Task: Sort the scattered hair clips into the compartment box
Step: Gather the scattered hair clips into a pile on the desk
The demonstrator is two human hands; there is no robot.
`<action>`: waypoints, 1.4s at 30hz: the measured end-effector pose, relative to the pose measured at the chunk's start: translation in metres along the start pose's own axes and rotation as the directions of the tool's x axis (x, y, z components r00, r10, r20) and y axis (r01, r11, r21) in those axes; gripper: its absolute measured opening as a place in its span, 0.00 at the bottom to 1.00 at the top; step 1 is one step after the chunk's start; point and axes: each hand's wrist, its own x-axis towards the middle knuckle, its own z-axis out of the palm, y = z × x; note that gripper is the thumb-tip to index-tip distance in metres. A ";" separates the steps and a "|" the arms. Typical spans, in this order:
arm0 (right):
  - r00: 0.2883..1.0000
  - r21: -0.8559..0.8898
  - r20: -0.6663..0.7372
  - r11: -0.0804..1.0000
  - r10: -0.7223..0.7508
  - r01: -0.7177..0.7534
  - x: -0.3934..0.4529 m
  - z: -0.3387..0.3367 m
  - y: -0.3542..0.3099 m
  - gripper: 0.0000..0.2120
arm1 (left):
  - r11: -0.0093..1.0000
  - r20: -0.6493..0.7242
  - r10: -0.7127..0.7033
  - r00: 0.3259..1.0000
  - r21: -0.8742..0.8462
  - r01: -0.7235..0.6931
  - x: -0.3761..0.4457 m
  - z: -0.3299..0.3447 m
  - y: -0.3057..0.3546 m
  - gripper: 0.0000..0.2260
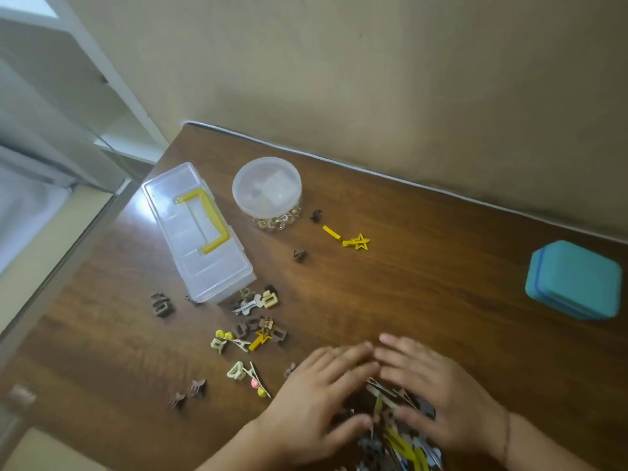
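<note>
We lay our left hand (pixel 314 396) and right hand (pixel 438 392) flat, fingers spread, over the near pile of hair clips (pixel 397 433); the closed compartment box (pixel 197 232) sits far left.

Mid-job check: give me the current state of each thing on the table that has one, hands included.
Compartment box: lid closed, yellow handle lying flat.
Round clear tub: lid on, upright.
Teal case: closed.
Yellow star clip: lying loose, apart from the pile.
Clip pile: heaped under both hands.
Left hand: flat, fingers straight, on the pile.
Right hand: flat, fingers straight, on the pile.
</note>
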 end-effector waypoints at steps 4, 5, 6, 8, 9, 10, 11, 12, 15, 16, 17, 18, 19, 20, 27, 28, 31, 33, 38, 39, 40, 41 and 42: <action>0.994 -0.076 -0.099 0.997 -0.037 0.029 0.092 -0.027 0.032 0.24 | 0.970 -0.325 -0.233 0.916 -0.009 0.244 0.028 -0.028 -0.023 0.23; 0.994 -0.128 -0.101 0.992 -0.031 0.018 0.119 -0.032 0.042 0.25 | 0.950 -0.369 -0.296 0.881 -0.014 0.313 0.036 -0.036 -0.030 0.23; 0.996 -0.184 -0.090 0.983 -0.015 -0.002 0.146 -0.037 0.051 0.26 | 0.929 -0.397 -0.348 0.849 -0.028 0.368 0.043 -0.043 -0.036 0.23; 0.998 -0.275 -0.045 0.960 0.042 -0.053 0.195 -0.043 0.066 0.30 | 0.890 -0.403 -0.435 0.805 -0.055 0.453 0.056 -0.055 -0.048 0.26; 0.997 -0.305 -0.013 0.949 0.077 -0.077 0.213 -0.044 0.072 0.31 | 0.873 -0.384 -0.468 0.796 -0.060 0.485 0.061 -0.060 -0.052 0.28; 0.994 -0.327 0.021 0.940 0.106 -0.094 0.227 -0.044 0.077 0.32 | 0.860 -0.357 -0.494 0.793 -0.063 0.507 0.065 -0.063 -0.055 0.29; 0.991 -0.345 0.055 0.934 0.122 -0.096 0.236 -0.042 0.081 0.32 | 0.850 -0.322 -0.513 0.796 -0.065 0.522 0.069 -0.066 -0.059 0.30; 0.988 -0.356 0.088 0.931 0.124 -0.085 0.240 -0.040 0.084 0.32 | 0.842 -0.286 -0.529 0.799 -0.062 0.536 0.072 -0.068 -0.062 0.31; 0.984 -0.363 0.148 0.931 0.095 -0.036 0.229 -0.036 0.087 0.30 | 0.811 -0.194 -0.571 0.798 0.017 0.585 0.077 -0.071 -0.073 0.31; 0.984 -0.354 0.149 0.935 0.095 -0.036 0.220 -0.035 0.086 0.30 | 0.797 -0.168 -0.585 0.794 0.065 0.601 0.078 -0.071 -0.076 0.31; 0.984 -0.338 0.148 0.940 0.098 -0.043 0.211 -0.036 0.085 0.29 | 0.787 -0.151 -0.590 0.794 0.114 0.606 0.078 -0.070 -0.077 0.31; 0.984 -0.312 0.149 0.949 0.100 -0.050 0.200 -0.036 0.083 0.28 | 0.784 -0.134 -0.587 0.799 0.152 0.602 0.078 -0.068 -0.077 0.32; 0.983 -0.276 0.151 0.959 0.100 -0.055 0.188 -0.035 0.080 0.27 | 0.788 -0.119 -0.579 0.807 0.174 0.591 0.078 -0.066 -0.076 0.32; 0.983 -0.230 0.155 0.971 0.101 -0.063 0.175 -0.034 0.076 0.26 | 0.797 -0.106 -0.568 0.816 0.178 0.577 0.077 -0.064 -0.074 0.32; 0.974 0.166 0.130 0.965 0.183 -0.203 0.080 -0.005 0.026 0.24 | 0.900 -0.030 -0.428 0.903 0.074 0.429 0.044 -0.044 -0.050 0.34; 0.970 0.210 0.136 0.951 0.204 -0.229 0.069 -0.001 0.018 0.24 | 0.916 -0.008 -0.396 0.918 0.063 0.396 0.036 -0.038 -0.044 0.34; 0.966 0.286 0.151 0.926 0.212 -0.248 0.042 0.010 -0.003 0.23 | 0.944 0.026 -0.330 0.944 0.022 0.330 0.011 -0.020 -0.026 0.33; 0.961 0.310 0.168 0.914 0.220 -0.263 0.030 0.015 -0.014 0.23 | 0.956 0.047 -0.292 0.955 0.002 0.292 -0.004 -0.008 -0.016 0.33; 0.961 0.322 0.152 0.907 0.232 -0.270 0.016 0.019 -0.030 0.23 | 0.977 0.062 -0.212 0.975 -0.006 0.213 -0.029 0.002 -0.001 0.32; 0.965 0.299 0.132 0.919 0.228 -0.258 0.018 0.019 -0.032 0.23 | 0.982 0.029 -0.191 0.981 -0.003 0.191 -0.032 -0.001 -0.001 0.31; 0.969 0.274 0.105 0.930 0.225 -0.245 0.023 0.017 -0.035 0.23 | 0.987 -0.023 -0.163 0.986 -0.006 0.163 -0.034 -0.005 -0.003 0.29; 0.971 0.246 0.081 0.939 0.226 -0.239 0.031 0.016 -0.039 0.23 | 0.991 -0.093 -0.131 0.987 -0.012 0.130 -0.036 -0.013 -0.005 0.26; 0.971 0.210 0.067 0.948 0.230 -0.239 0.043 0.015 -0.044 0.24 | 0.995 -0.182 -0.098 0.978 -0.012 0.097 -0.038 -0.022 -0.008 0.22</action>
